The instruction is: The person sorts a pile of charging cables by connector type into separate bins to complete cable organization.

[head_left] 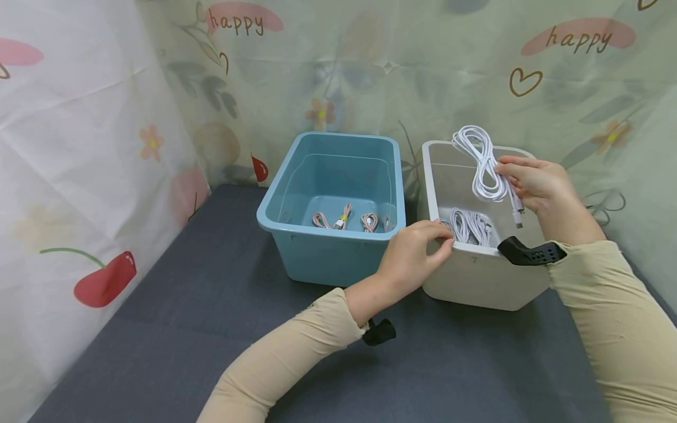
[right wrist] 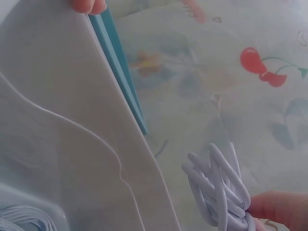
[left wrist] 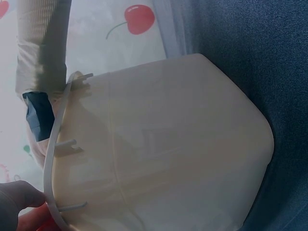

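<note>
A bundled white charging cable (head_left: 485, 170) is pinched in my right hand (head_left: 545, 187) above the white bin (head_left: 483, 276). Its loops point up and to the left, and a plug end hangs below the fingers. The right wrist view shows the same cable's loops (right wrist: 216, 187) beside the fingers. My left hand (head_left: 409, 252) grips the bin's near left rim, with thumb and fingers on either side of it in the left wrist view. Inside the white bin lie more coiled white cables (head_left: 465, 225), partly hidden by the near wall.
A blue bin (head_left: 333, 258) stands left of the white one, holding a few bundled cables, including a pinkish one (head_left: 369, 222). Both bins sit on a dark cloth-covered table (head_left: 174, 329). Patterned curtains (head_left: 359, 76) hang close behind and at the sides.
</note>
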`<state>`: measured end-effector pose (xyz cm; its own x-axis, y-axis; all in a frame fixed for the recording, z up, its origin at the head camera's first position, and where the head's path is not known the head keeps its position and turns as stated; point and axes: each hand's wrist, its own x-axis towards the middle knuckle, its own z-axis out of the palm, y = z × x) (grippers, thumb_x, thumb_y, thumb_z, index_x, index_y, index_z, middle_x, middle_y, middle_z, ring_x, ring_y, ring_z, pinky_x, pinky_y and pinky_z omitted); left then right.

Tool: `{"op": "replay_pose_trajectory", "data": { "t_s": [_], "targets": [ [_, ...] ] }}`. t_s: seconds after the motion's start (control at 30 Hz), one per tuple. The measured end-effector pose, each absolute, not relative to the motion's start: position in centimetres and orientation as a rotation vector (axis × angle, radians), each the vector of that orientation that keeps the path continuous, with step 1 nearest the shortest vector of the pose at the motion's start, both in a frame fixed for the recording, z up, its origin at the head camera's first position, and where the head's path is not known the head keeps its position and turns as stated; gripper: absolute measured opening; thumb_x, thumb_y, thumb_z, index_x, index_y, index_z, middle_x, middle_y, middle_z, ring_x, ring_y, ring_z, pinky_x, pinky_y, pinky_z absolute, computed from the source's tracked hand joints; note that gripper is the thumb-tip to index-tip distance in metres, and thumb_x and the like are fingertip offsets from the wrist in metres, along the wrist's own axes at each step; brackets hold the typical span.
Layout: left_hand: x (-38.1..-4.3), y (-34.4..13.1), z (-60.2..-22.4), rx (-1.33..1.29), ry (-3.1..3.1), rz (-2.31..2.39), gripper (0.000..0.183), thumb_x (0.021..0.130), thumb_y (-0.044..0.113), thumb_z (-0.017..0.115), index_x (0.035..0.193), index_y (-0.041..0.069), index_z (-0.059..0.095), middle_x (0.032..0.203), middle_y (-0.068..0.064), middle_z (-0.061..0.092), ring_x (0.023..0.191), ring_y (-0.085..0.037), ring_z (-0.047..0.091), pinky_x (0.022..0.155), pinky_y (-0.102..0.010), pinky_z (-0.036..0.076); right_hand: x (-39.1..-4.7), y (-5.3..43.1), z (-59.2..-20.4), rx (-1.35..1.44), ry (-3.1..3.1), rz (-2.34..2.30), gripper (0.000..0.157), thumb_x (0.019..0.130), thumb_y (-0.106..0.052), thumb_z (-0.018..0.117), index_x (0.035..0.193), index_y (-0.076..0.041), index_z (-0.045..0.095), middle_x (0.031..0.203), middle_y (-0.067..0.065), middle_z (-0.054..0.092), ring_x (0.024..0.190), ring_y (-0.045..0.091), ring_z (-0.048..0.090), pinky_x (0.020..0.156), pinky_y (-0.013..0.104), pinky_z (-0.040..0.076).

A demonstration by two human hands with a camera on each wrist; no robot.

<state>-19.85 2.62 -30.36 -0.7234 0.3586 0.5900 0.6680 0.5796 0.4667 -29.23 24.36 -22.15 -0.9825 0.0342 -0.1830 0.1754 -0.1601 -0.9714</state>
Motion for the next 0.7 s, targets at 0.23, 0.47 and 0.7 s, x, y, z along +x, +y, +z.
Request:
{"op": "replay_pose_trajectory", "data": {
  "t_s": [0.23,0.47,0.7],
  "targets": [
    [-19.84,2.67,-30.34,-0.820,-2.384,-0.965,0.016,0.089,0.018,0.058,0.097,0.013,0.071,0.102,0.004,0.068,0.115,-0.005,0.055,0.091,-0.011,0.043,-29.10,24.20,-22.13,0.253,1.992,-2.295,0.021,0.079,-0.003,0.066,0.066,-0.018,0.071,0.070,-0.008,0.064,0.067,0.002,0.060,0.059,0.015,0.050],
    [-19.85,2.65,-30.35,-0.820,-2.382,-0.963,0.016,0.089,0.018,0.057,0.097,0.013,0.071,0.101,0.004,0.068,0.115,-0.005,0.055,0.092,-0.011,0.043,-28.96,24.26,-22.27,0.241,2.018,-2.288,0.014,0.075,-0.008,0.072,0.079,-0.021,0.067,0.102,-0.010,0.054,0.077,0.002,0.059,0.069,0.014,0.051],
    [-19.80,2.69,-30.30,-0.808,-2.398,-0.968,0.017,0.089,0.019,0.058,0.098,0.013,0.071,0.103,0.003,0.068,0.115,-0.005,0.055,0.092,-0.012,0.043,-28.79,24.30,-22.17,0.225,1.971,-2.282,0.011,0.074,-0.013,0.073,0.079,-0.021,0.067,0.088,-0.011,0.060,0.077,0.004,0.060,0.072,0.015,0.051]
  ]
}}
